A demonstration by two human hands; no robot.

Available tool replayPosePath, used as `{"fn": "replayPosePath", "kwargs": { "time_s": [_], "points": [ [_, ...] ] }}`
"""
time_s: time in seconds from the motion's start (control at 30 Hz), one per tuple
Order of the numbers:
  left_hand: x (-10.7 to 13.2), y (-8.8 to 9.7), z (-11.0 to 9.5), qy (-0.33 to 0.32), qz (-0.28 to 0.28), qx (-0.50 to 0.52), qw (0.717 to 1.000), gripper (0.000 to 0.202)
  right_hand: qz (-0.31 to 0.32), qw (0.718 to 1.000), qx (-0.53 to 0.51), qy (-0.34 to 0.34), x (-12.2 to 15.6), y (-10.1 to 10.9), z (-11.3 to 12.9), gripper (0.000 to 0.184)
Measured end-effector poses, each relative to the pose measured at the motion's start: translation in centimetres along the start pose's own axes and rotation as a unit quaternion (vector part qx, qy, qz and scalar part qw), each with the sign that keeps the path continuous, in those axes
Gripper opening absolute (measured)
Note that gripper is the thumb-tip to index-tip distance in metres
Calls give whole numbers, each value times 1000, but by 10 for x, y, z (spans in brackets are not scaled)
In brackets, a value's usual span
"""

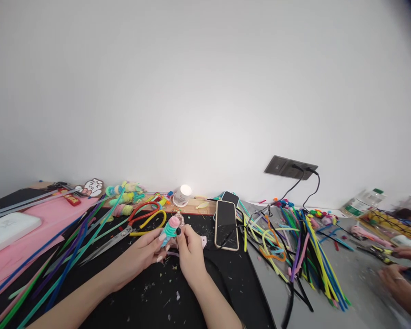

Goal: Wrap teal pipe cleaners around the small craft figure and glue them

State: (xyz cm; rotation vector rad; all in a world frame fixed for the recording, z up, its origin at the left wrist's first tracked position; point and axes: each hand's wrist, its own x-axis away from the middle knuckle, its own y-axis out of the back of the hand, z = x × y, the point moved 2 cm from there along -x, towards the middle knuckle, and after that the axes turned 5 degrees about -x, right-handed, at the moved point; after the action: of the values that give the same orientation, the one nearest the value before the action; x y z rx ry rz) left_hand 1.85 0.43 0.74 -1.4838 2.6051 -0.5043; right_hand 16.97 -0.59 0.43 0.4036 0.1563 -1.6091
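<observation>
My left hand (pixel 142 256) is closed around a small coiled pipe-cleaner piece (pixel 171 228), pink at the top, teal in the middle and blue lower down. The fingers hide its lower end. My right hand (pixel 191 251) is closed in a pinch against the right side of the coil, and what sits between its fingertips is hidden. Just behind the fingers shows a small, shiny brownish thing I cannot identify. Large red-handled scissors (pixel 125 232) lie left of the coil on the black mat (pixel 150 297).
Loose pipe cleaners (pixel 68 256) spread at left; another bundle (pixel 315 260) lies at right. A phone (pixel 226 225) and a paper cup (pixel 182 195) stand beyond my hands. Cords hang from a wall socket (pixel 290 167). At the right edge, another person's hands (pixel 400 283) work near pliers.
</observation>
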Motion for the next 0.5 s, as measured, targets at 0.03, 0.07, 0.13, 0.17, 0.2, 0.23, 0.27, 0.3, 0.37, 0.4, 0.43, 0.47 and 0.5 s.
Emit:
{"fn": "replayPosePath", "kwargs": {
  "time_s": [0.03, 0.07, 0.13, 0.17, 0.2, 0.23, 0.27, 0.3, 0.37, 0.4, 0.43, 0.47, 0.5],
  "points": [
    [1, 0, -1, 2, 2, -2, 1000, 48, 0, 1000, 2, 1, 0, 0, 1, 31],
    [1, 0, -1, 4, 5, -5, 1000, 48, 0, 1000, 3, 3, -1, 0, 2, 31],
    [1, 1, -1, 9, 14, -9, 1000, 46, -1, 1000, 7, 10, -1, 0, 4, 31],
    [1, 1, -1, 13, 21, -8, 1000, 44, -2, 1000, 12, 14, -2, 1, 5, 31],
    [1, 1, -1, 19, 29, -5, 999, 42, -3, 1000, 17, 16, -2, 1, 6, 31],
    [1, 2, 0, 25, 36, 2, 999, 41, -6, 1000, 21, 18, -2, 1, 7, 31],
    [2, 2, 0, 33, 42, 10, 999, 40, -10, 999, 25, 18, -2, 1, 8, 31],
    [2, 2, 0, 42, 48, 19, 998, 40, -13, 999, 27, 17, -2, 1, 8, 31],
    [4, 0, -1, 59, 60, 34, 996, 40, -18, 999, 26, 13, -3, 2, 7, 31],
    [5, -1, -2, 64, 66, 39, 995, 40, -19, 999, 24, 10, -3, 2, 6, 31],
    [6, -2, -3, 68, 72, 42, 994, 40, -20, 1000, 21, 7, -3, 2, 5, 31],
    [7, -3, -4, 72, 76, 43, 994, 40, -20, 1000, 18, 5, -3, 2, 4, 31],
    [8, -4, -5, 75, 77, 44, 993, 40, -20, 1000, 17, 4, -3, 2, 3, 30]
  ]
}}
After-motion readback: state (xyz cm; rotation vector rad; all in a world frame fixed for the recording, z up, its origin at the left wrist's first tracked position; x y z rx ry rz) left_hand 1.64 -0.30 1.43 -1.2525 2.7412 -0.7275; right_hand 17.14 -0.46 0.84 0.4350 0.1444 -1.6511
